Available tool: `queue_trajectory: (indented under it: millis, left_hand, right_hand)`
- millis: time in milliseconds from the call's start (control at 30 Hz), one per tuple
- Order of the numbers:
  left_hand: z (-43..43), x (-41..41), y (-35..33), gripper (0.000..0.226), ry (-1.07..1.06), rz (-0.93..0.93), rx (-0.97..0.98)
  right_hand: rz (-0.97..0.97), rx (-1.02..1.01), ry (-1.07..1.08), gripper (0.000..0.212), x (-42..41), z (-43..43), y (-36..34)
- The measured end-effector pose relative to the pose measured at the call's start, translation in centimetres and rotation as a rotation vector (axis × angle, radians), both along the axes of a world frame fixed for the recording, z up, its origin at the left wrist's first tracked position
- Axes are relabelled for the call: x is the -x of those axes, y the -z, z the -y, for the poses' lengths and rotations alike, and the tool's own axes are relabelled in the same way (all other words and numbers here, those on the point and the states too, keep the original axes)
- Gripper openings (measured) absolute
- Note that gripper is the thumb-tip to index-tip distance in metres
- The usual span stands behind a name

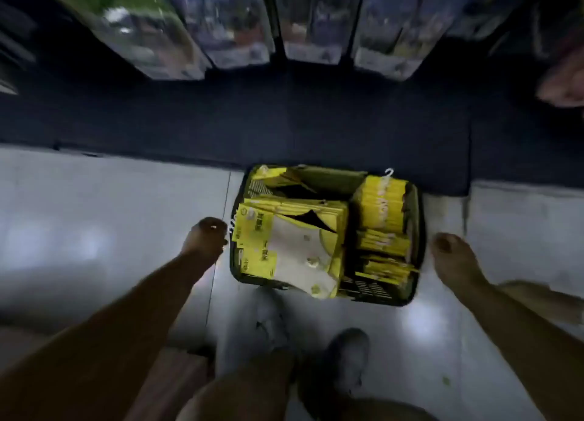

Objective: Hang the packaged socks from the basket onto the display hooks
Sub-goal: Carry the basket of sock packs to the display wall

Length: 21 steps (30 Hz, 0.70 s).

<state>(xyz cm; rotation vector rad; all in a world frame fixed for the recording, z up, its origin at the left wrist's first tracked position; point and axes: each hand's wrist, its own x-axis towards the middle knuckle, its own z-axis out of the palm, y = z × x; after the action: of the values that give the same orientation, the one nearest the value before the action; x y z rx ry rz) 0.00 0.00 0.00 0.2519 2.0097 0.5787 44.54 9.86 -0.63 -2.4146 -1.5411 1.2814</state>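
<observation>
A dark basket (417, 231) stands on the floor below me, filled with yellow packaged socks (382, 206). A large flat pack with white socks (300, 247) lies on top at its left. My left hand (207, 236) hangs just left of the basket's left rim, fingers curled, nothing visibly in it. On the other side my right hand (452, 256) hangs beside the right rim, also curled and holding nothing. Hanging packs on the display (240, 25) show blurred at the top; the hooks themselves are not visible.
The display's dark base (284, 120) runs across behind the basket. Pale glossy floor tiles (94, 215) stretch to the left. My shoes (344, 357) and knees are just in front of the basket. Another hand (562, 82) shows at the right edge.
</observation>
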Motion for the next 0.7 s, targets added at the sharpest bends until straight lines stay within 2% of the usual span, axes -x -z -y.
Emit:
queue_trajectory:
  millis: [67,200,300,467,700]
  left_hand:
    - [-0.7,0.3,4.2,0.023,0.079,-0.092,0.031]
    - [-1.5,0.3,9.9,0.041,0.073,-0.135,0.034]
    - [-1.5,0.2,11.9,0.05,-0.064,-0.074,0.017]
    - [-0.6,0.0,12.3,0.05,-0.096,-0.032,-0.017]
    - [2.9,1.7,7.0,0.049,-0.154,-0.072,0.01]
  right_hand:
    - [0.036,-0.049,0.035,0.036,0.0,-1.0,3.8]
    - [-0.056,-0.061,0.124,0.037,0.3,-1.2,9.0]
    - [-0.198,-0.076,0.243,0.042,0.6,-0.8,10.6]
    - [-0.198,-0.094,0.29,0.054,1.3,-0.5,9.9]
    - [-0.168,-0.043,0.104,0.055,2.9,-1.6,3.3]
